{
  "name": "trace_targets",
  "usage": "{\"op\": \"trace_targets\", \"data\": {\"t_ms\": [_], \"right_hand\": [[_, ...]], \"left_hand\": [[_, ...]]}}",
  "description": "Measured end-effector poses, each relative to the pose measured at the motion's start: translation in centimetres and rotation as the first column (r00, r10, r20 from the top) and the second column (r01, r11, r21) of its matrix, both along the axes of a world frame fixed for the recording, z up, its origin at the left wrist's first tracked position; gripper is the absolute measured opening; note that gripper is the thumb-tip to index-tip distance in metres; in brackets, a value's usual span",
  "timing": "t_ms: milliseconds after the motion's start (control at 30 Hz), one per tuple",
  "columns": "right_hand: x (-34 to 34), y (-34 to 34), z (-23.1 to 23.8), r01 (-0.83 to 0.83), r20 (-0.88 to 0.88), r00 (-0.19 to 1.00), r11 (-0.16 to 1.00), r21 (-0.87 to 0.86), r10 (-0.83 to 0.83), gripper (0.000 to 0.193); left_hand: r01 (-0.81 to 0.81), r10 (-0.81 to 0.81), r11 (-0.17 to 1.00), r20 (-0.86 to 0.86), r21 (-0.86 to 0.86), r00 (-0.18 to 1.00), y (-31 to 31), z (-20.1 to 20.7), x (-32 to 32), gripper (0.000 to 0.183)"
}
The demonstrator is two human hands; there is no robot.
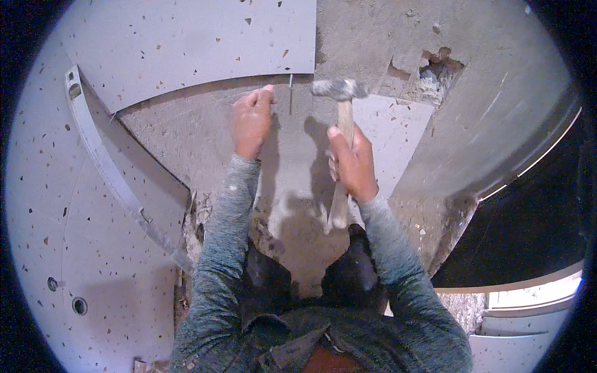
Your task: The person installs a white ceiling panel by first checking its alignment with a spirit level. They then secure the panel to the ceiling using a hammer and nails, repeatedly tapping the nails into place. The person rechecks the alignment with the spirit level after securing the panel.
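My right hand [354, 165] is wrapped round the wooden handle of a hammer [342, 118]. The hammer's grey head is blurred and lies just below the corner of a speckled white tile [205, 40]. Left of it, a thin nail [291, 87] stands at that tile's lower edge, with a dark line under it that may be its shadow. My left hand [252, 121] is closed, thumb and fingers together, a little left of the nail and apart from it. Whatever those fingers may hold is hidden.
A long metal spirit level [112, 165] leans along the speckled tiled wall [56, 242] at left. Bare cement [373, 31] with a broken hole [438, 68] is at upper right. Below it is a pale panel [392, 133]. A large black panel [522, 217] stands at right.
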State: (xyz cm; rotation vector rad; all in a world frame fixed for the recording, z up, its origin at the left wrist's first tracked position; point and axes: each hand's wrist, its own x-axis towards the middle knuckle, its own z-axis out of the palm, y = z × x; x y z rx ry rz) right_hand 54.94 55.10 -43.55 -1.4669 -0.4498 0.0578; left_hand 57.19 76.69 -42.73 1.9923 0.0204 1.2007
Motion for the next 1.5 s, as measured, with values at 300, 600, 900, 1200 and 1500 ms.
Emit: {"op": "trace_targets", "data": {"t_ms": [300,600,900,1200,1500], "right_hand": [[-0.4,-1.5,-2.9,0.003,-0.061,0.998,0.996,0.086,0.003,0.028],[0.0,-1.5,-3.8,0.016,-0.086,0.996,0.998,0.064,-0.010,0.031],[-0.3,-2.3,-2.6,0.024,-0.185,0.983,0.987,0.161,0.006,0.022],[-0.1,-1.8,-3.2,0.068,-0.192,0.981,0.977,0.202,-0.029,0.027],[-1.6,-1.2,-2.5,0.037,-0.173,0.985,0.956,0.292,0.014,0.020]], "left_hand": [[0.040,-0.041,0.999,-0.106,-0.010,0.994,-3.4,2.0,3.0,0.039],[-0.155,0.134,0.969,0.117,0.193,0.984,-4.4,0.6,3.4,0.036],[-0.175,0.163,0.953,0.071,0.247,0.984,-4.2,1.1,2.6,0.031],[-0.100,0.096,0.976,0.030,0.191,0.995,-4.2,1.4,1.9,0.029],[-0.087,0.103,0.977,-0.073,0.196,0.992,-3.9,2.2,2.3,0.038]]}}
